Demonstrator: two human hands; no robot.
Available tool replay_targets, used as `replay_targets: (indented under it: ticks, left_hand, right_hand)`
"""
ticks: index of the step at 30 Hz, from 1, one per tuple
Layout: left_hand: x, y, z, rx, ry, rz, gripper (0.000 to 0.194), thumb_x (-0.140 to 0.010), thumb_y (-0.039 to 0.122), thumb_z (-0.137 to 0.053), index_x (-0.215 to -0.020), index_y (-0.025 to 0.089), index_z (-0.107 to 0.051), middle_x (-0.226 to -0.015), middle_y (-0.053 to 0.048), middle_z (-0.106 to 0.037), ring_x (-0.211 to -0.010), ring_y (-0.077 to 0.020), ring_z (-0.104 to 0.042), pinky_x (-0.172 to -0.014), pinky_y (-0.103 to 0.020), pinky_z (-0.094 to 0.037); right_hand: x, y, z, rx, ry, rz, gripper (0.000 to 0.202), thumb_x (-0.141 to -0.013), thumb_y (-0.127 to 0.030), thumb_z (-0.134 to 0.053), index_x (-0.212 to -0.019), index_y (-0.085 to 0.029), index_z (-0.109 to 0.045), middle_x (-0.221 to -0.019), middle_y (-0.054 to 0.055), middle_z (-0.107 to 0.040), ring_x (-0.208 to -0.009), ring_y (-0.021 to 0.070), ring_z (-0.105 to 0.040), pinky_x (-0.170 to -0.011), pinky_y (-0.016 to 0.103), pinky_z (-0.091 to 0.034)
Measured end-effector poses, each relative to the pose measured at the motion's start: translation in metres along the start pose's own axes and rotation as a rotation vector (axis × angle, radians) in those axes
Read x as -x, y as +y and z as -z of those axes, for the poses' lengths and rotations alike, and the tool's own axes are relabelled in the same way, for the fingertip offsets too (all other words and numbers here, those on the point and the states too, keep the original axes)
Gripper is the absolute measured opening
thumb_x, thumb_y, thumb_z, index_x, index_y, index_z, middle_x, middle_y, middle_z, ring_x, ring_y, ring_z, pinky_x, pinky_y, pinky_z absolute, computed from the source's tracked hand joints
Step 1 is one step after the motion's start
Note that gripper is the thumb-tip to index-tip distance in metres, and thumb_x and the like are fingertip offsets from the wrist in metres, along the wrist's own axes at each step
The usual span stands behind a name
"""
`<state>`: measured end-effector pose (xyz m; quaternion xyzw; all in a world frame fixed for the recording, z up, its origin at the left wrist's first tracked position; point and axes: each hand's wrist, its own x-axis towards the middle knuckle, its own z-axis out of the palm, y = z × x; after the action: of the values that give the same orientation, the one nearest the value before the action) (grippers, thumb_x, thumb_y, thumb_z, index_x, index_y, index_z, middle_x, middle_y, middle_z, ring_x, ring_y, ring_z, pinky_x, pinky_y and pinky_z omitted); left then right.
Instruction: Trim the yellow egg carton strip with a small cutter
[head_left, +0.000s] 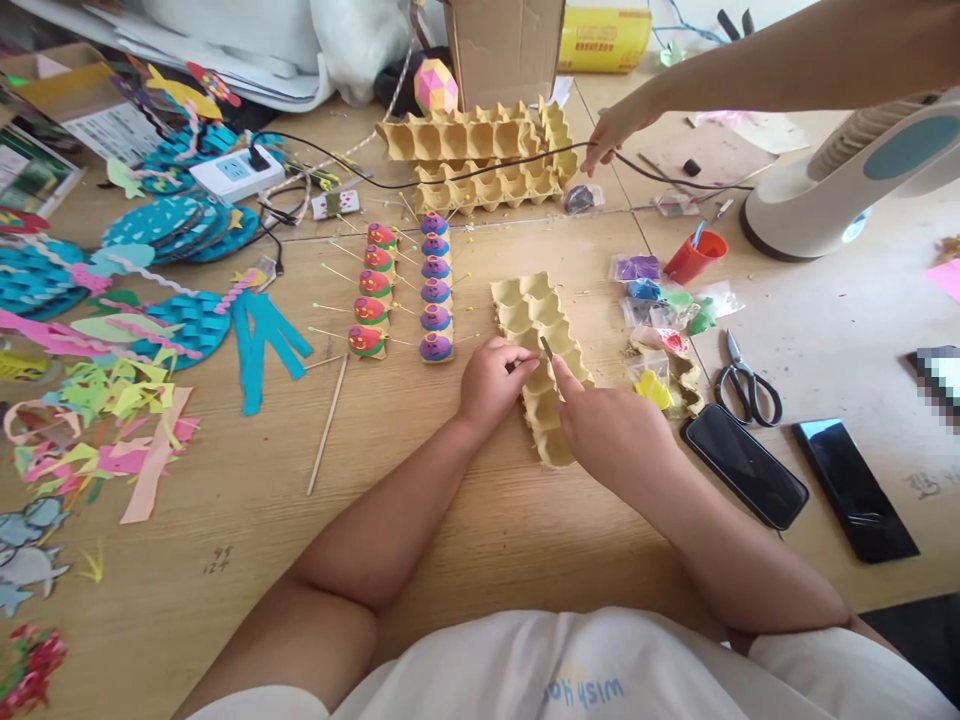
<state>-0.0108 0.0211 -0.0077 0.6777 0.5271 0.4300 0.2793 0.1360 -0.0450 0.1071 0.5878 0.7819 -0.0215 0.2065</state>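
An egg carton (517, 293) lies on the table under my two hands, its cups facing up. My left hand (489, 388) is at its left edge, thumb and fingers pinched together over a cup. What they pinch is too small to make out. On the carton's right side, my right hand (615, 428) is closed with the index finger stretched forward. A thin dark strip, blade-like (546, 347), sticks out at that fingertip; the rest of it is hidden by the hand.
Painted carton caterpillars, red (373, 282) and purple (435, 291), stand at left with pins in them. Scissors (739, 385), phones (746, 468), clay bags (645, 290) and a red cup (696, 258) lie right. Another person's hand (626, 122) reaches near more cartons (465, 135) and a cable.
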Motion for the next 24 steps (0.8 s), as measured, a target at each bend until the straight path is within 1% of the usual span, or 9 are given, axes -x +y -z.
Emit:
replay_targets:
  ticks: [4, 8, 14, 19, 24]
  left_hand:
    - [0.0005, 0.0005, -0.0003, 0.007, 0.006, -0.01, 0.006, -0.083, 0.021, -0.071, -0.085, 0.019, -0.076, -0.082, -0.002, -0.067, -0.075, -0.0146, -0.061, -0.07, -0.028, -0.048]
    - [0.0, 0.0002, 0.0001, -0.012, -0.006, -0.007, 0.007, -0.083, 0.024, -0.071, -0.086, 0.02, -0.076, -0.081, -0.002, -0.066, -0.074, -0.0147, -0.06, -0.07, -0.028, -0.048]
    - [0.0003, -0.0006, -0.0011, -0.013, 0.011, 0.0, 0.007, -0.083, 0.023, -0.071, -0.086, 0.021, -0.076, -0.085, -0.003, -0.068, -0.077, -0.0153, -0.062, -0.072, -0.029, -0.049]
    - [0.0001, -0.0005, -0.001, -0.025, -0.003, -0.007, 0.008, -0.083, 0.024, -0.071, -0.087, 0.02, -0.077, -0.082, -0.002, -0.067, -0.075, -0.0154, -0.061, -0.07, -0.029, -0.048]
    - [0.0005, -0.0004, -0.0021, -0.027, 0.009, 0.003, 0.006, -0.082, 0.022, -0.072, -0.086, 0.02, -0.076, -0.082, -0.002, -0.067, -0.076, -0.0154, -0.061, -0.072, -0.028, -0.049]
  right_hand:
    - [0.002, 0.0002, 0.0009, 0.004, -0.03, 0.017, 0.059, -0.101, -0.029, -0.031, -0.158, -0.013, -0.025, -0.075, 0.01, -0.073, -0.066, 0.0218, -0.071, -0.05, 0.026, -0.04]
    - [-0.0028, 0.0001, -0.0012, -0.017, 0.018, -0.011, 0.06, -0.1, -0.028, -0.031, -0.158, -0.013, -0.024, -0.072, 0.009, -0.073, -0.064, 0.0224, -0.07, -0.048, 0.026, -0.038]
    - [0.004, 0.0041, 0.0005, -0.016, -0.011, 0.024, 0.058, -0.101, -0.029, -0.032, -0.157, -0.015, -0.028, -0.076, 0.008, -0.074, -0.066, 0.0227, -0.07, -0.048, 0.027, -0.039]
    - [-0.0034, 0.0002, -0.0038, -0.03, 0.035, -0.017, 0.059, -0.101, -0.03, -0.031, -0.158, -0.015, -0.026, -0.077, 0.009, -0.074, -0.065, 0.0219, -0.07, -0.048, 0.026, -0.038]
    - [0.0048, 0.0014, -0.0029, -0.005, -0.001, 0.012, 0.06, -0.1, -0.029, -0.034, -0.158, -0.015, -0.024, -0.075, 0.009, -0.074, -0.065, 0.0221, -0.07, -0.048, 0.026, -0.039]
